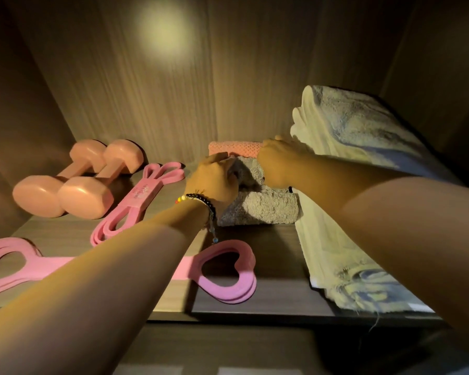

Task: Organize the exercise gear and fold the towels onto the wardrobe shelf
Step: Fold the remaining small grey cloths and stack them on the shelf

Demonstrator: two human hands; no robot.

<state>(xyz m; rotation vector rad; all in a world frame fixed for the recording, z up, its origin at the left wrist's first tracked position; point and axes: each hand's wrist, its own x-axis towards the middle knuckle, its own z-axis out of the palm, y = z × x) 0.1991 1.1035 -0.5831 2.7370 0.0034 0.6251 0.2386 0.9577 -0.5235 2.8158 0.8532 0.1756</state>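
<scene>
Far left of wardrobe shelf (255, 301): two pink dumbbells (73, 182) side by side; pink resistance band (136, 204) just right of them; heart-looped band (222, 269) near front edge, under your left forearm; your left hand (214, 180) curls round folded grey towel (257, 201); your right hand (276, 163) grips its far end; pink towel (233, 147) behind; cream-blue towel stack (349, 158) far right.

Bare shelf (271, 255) lies between the heart-handled band (225, 269) and white towel stack (333, 255).
</scene>
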